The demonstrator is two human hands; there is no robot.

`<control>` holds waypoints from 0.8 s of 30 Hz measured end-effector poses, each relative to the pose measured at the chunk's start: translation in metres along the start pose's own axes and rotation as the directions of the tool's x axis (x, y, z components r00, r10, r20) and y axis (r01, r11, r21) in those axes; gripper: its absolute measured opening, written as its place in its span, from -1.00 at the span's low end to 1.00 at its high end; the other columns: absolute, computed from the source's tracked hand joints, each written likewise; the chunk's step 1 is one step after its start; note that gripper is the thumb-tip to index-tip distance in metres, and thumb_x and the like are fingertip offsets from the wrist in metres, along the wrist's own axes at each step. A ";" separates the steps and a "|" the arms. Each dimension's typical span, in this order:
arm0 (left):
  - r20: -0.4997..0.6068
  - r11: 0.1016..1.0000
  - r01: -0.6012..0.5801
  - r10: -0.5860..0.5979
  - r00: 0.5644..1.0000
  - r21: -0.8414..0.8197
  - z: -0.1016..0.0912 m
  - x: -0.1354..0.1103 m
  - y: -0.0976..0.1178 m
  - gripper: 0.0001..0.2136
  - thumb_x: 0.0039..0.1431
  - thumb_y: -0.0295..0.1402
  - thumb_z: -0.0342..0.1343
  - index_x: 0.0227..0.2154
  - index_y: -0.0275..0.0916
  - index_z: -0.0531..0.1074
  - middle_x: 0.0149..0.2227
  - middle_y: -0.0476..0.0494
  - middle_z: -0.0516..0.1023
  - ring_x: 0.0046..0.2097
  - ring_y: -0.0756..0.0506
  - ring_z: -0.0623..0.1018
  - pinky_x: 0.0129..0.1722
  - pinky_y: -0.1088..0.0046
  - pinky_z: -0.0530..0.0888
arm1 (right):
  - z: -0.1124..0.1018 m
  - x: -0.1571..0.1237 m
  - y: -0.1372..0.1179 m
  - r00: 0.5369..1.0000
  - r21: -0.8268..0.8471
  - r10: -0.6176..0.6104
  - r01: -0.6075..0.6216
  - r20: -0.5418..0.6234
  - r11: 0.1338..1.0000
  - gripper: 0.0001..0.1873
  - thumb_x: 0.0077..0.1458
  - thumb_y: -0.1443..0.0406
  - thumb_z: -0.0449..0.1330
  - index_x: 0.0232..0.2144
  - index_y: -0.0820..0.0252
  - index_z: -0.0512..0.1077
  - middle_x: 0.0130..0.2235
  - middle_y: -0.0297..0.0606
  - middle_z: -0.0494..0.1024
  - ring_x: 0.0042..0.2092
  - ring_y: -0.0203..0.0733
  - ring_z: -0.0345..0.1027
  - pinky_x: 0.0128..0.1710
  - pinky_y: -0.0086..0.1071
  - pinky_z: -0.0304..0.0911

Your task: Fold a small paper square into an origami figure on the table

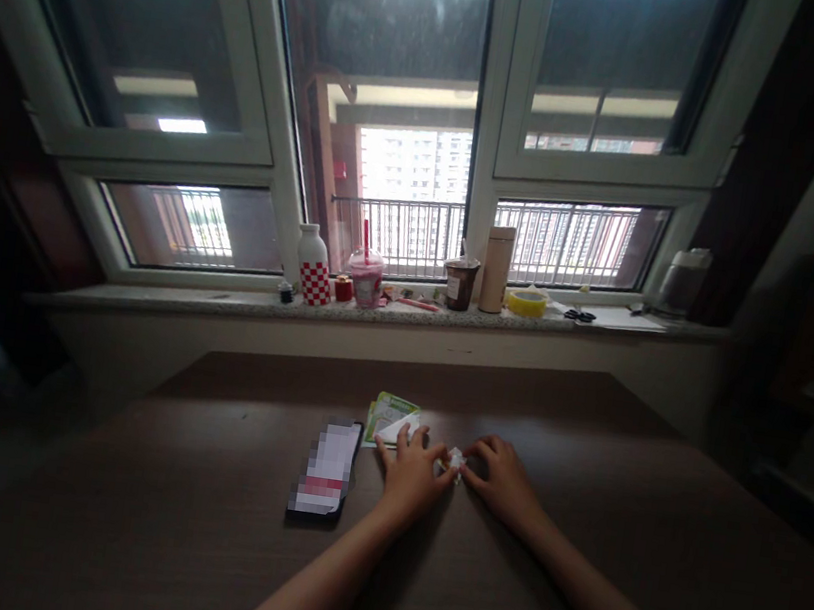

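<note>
Both my hands rest on a dark wooden table [210, 520], meeting over a small white folded piece of paper [455, 461]. My left hand [412, 472] lies with fingers partly spread and its thumb side pinching the paper's left edge. My right hand [500, 475] pinches the paper's right edge with curled fingers. Just beyond my left hand lie green and white printed cards [391, 417]. To the left of that hand a phone [326, 467] lies flat on the table.
On the stone windowsill [226, 300] stand a red-checked white bottle [313, 266], a pink drink cup [366, 277], a brown cup [460, 282], a tall beige flask [496, 268], a yellow tape roll [527, 302], scissors [579, 315] and a kettle [683, 278]. Large windows rise behind.
</note>
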State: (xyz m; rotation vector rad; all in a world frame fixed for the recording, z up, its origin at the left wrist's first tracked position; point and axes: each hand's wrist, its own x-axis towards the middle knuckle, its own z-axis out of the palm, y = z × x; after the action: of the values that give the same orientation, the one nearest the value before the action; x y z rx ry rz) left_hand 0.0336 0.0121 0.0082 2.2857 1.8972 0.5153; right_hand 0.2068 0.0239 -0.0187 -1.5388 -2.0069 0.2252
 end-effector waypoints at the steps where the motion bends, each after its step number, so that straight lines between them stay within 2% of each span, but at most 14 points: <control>1: -0.005 1.000 -0.005 0.005 1.000 -0.006 0.001 0.000 -0.001 -0.71 0.14 0.03 0.05 -0.18 0.09 0.50 0.27 -0.04 0.23 0.33 -0.33 0.02 0.17 -0.37 -0.25 | 0.000 0.000 0.000 1.000 -0.001 0.002 -0.002 0.005 1.000 -0.77 0.07 0.15 0.19 -0.24 0.11 0.49 -0.11 -0.18 0.43 -0.03 -0.07 0.28 -0.01 -0.25 0.18; 24: 0.018 1.000 0.026 -0.025 1.000 -0.016 -0.003 0.001 0.000 -0.77 0.17 -0.03 0.04 -0.23 0.10 0.52 0.28 0.02 0.22 0.34 -0.33 -0.01 0.16 -0.37 -0.22 | -0.003 -0.007 -0.004 0.999 0.005 -0.044 0.044 0.010 0.999 -0.61 -0.02 0.09 0.26 -0.15 0.10 0.44 -0.06 -0.16 0.43 0.02 -0.03 0.26 0.05 -0.22 0.18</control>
State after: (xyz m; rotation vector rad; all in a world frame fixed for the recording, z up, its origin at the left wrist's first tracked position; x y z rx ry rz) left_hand 0.0332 0.0127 0.0110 2.2454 1.9041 0.5033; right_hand 0.2058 0.0156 -0.0166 -1.4913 -2.0448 0.2204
